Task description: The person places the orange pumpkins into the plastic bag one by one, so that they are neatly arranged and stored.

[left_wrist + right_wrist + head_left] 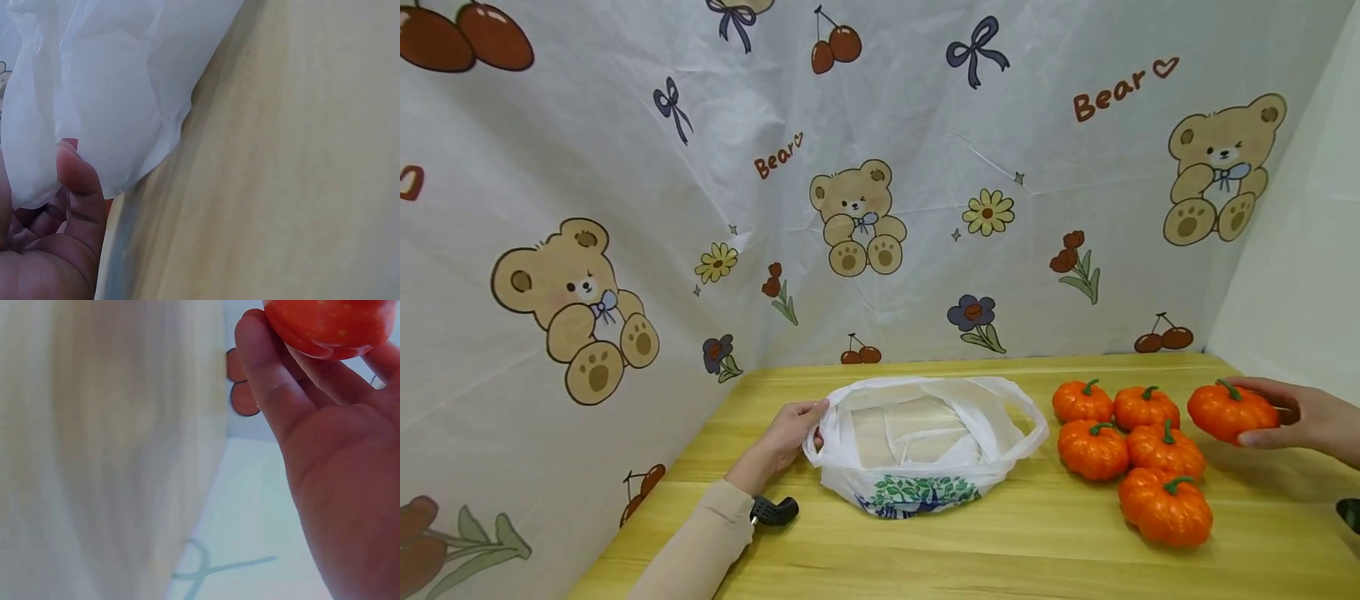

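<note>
Bare table (970, 558) runs along the near side, giving passage in front of the white plastic bag (925, 479). Between bag and the five clustered pumpkins (1167, 454), a lane narrows at the bag's right handle (1036, 427). The cluster stands packed, closing passage through it. The left hand (788, 435) obstructs the bag's left end; the right hand (1300, 421), with the held pumpkin (1231, 411), blocks the cluster's right side. The patterned cloth (917, 321) bounds far and left.

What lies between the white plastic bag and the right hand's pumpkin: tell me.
In the head view, four orange pumpkins sit there on the wooden table, a fifth nearer the camera.
</note>
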Tool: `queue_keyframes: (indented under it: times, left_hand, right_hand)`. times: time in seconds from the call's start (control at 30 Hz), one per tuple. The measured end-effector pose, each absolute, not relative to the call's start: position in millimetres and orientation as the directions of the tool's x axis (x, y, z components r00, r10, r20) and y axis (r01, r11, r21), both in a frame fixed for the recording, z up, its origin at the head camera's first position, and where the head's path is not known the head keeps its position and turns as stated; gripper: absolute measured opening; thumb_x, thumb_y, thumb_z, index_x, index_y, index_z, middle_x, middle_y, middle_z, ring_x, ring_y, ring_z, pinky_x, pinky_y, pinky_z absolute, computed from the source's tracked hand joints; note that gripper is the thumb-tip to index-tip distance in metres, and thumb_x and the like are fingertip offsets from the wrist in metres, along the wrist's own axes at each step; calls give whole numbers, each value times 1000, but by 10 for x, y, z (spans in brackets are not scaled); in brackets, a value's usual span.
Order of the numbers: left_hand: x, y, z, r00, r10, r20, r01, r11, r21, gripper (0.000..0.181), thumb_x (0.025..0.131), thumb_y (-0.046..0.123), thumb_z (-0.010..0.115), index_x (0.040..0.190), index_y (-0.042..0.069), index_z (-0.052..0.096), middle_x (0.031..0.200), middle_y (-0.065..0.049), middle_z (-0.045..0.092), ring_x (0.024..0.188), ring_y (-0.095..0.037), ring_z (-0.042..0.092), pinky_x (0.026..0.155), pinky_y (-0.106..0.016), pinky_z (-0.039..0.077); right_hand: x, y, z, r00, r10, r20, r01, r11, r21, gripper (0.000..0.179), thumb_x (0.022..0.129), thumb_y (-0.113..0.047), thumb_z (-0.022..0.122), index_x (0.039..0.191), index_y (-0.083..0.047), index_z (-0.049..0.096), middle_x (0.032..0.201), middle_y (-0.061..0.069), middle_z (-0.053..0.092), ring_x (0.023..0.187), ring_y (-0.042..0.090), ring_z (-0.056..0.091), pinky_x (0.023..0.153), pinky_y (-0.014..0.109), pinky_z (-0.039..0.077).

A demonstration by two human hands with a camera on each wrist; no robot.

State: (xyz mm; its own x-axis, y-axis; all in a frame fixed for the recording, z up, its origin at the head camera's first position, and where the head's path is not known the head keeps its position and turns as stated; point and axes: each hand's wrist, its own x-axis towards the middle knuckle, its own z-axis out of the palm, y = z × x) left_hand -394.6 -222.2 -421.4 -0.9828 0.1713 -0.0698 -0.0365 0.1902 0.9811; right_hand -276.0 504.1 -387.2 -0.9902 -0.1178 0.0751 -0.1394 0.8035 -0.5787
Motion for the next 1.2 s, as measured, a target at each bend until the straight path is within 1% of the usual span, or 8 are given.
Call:
queue_keyframes:
  times: [0.03, 0.13, 0.2, 0.27, 0.57, 0.8, 1.0, 1.2]
  left_hand:
    - [-3948, -2226, -4210, -983, 173, -67, -33, 193, 981, 47, 105, 42, 59, 122, 0, 66, 77, -2, 62, 58, -11, 57, 55, -23, 52]
    - [-3951, -2229, -4203, -982, 180, -64, -29, 192, 981, 47, 105, 43, 57, 122, 0, 67, 77, -2, 62, 57, -11, 57, 55, -23, 52]
    - [-3951, -2224, -4202, -981, 187, -61, -24, 194, 981, 48, 106, 43, 56, 122, -1, 67, 77, -2, 62, 57, -11, 56, 55, -23, 52]
    - [-3943, -2214, -4197, -980, 188, -58, -20, 198, 980, 50, 106, 44, 56, 122, -2, 67, 77, -2, 62, 58, -10, 56, 56, -22, 51]
    - [-3941, -2198, -4198, -980, 187, -62, -24, 197, 980, 50, 107, 43, 55, 123, -3, 66, 77, -1, 62, 57, -9, 56, 54, -21, 51]
    - [-3945, -2197, -4196, -982, 184, -49, -13, 192, 981, 51, 106, 45, 56, 116, -4, 68, 73, 0, 61, 55, -8, 55, 53, -21, 51]
    - [-3955, -2201, -4200, -981, 184, -56, -20, 189, 982, 49, 106, 44, 55, 114, -3, 68, 73, 0, 61, 55, -9, 55, 54, -21, 51]
    - [-3946, -2207, -4194, -981, 186, -56, -21, 187, 982, 48, 107, 43, 54, 113, -2, 68, 73, 1, 60, 55, -9, 55, 54, -21, 51]
  right_hand:
    - [-2763, 5015, -3843, -990, -120, 77, -142, 800, -583, 81, 97, -28, 74, 155, 4, 28, 140, 45, 43, 96, 1, 63, 72, 22, 55]
    - [-2780, 4943, -3752, -989, -123, 78, -145, 801, -581, 85, 99, -29, 70, 156, 10, 21, 138, 44, 45, 91, -7, 58, 71, 22, 55]
    - [-2797, 4899, -3701, -990, -123, 69, -141, 807, -573, 87, 101, -31, 68, 154, 16, 17, 139, 44, 45, 92, -4, 60, 71, 24, 55]
    - [-2811, 4852, -3648, -989, -134, 69, -150, 811, -566, 86, 102, -32, 65, 153, 18, 16, 138, 45, 45, 97, 11, 64, 72, 30, 56]
    - [-2878, 4537, -3375, -971, -208, 118, -238, 807, -540, 77, 104, -31, 61, 155, 12, 22, 141, 41, 46, 94, -18, 46, 78, 36, 54]
    - [-2948, 4203, -3127, -961, -244, 132, -276, 788, -551, 80, 102, -34, 64, 158, 5, 23, 143, 33, 50, 110, 12, 60, 85, 49, 56]
    - [-3001, 3968, -2983, -945, -299, 131, -317, 744, -588, 75, 101, -31, 65, 158, -2, 28, 139, 23, 56, 104, -4, 57, 84, 34, 53]
    - [-3084, 3722, -2889, -942, -307, 135, -326, 745, -581, 75, 99, -35, 68, 157, -3, 32, 140, 20, 58, 114, 17, 60, 90, 39, 51]
